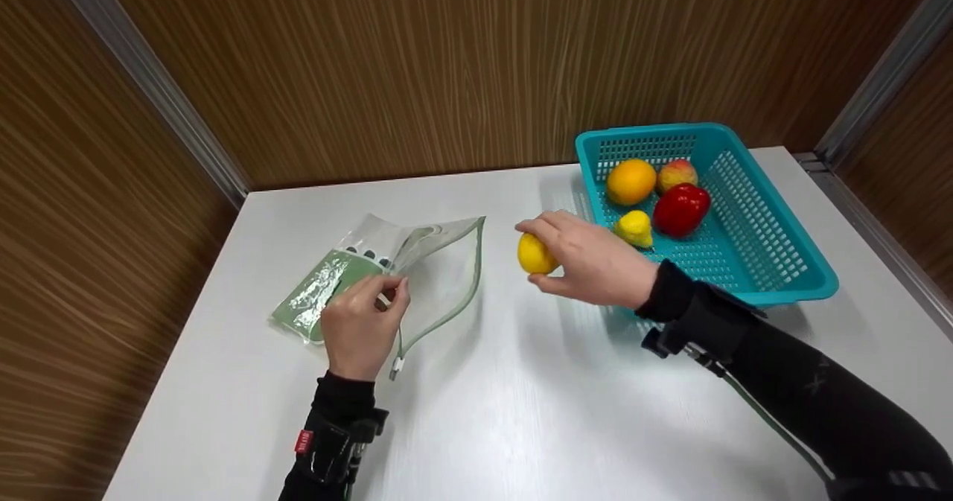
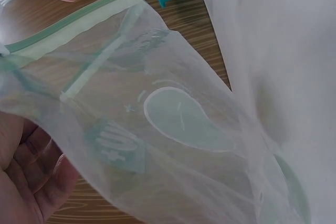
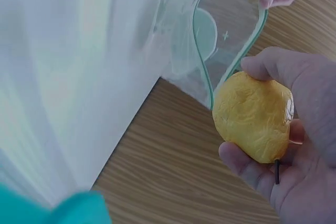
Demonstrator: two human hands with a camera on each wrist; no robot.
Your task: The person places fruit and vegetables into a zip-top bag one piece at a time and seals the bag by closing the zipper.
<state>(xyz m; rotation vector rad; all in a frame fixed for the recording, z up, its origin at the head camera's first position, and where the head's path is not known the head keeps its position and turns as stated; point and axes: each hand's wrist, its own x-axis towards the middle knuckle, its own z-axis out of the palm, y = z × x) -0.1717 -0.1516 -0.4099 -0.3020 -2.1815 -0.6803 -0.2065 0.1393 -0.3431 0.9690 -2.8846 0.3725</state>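
Observation:
My right hand (image 1: 595, 259) holds a yellow pear (image 3: 252, 119) between thumb and fingers, just left of the basket and above the table. Its dark stem points toward the palm in the right wrist view. With thumb and fingertips, my left hand (image 1: 361, 330) pinches the edge of a clear zip bag (image 2: 178, 114). The bag's green-rimmed mouth gapes toward the right hand, and a white slider hangs at its near corner. Pale green printing shows through the film in the left wrist view.
A teal basket (image 1: 797, 295) stands at the right, holding an orange fruit (image 1: 631, 182), a red-and-yellow peach (image 1: 677, 175), a shiny red fruit (image 1: 681, 209) and another yellow pear (image 1: 634, 228). Left of the bag's mouth lies a green printed section (image 1: 316, 300). Wood-grain panels (image 1: 417, 69) border the white table.

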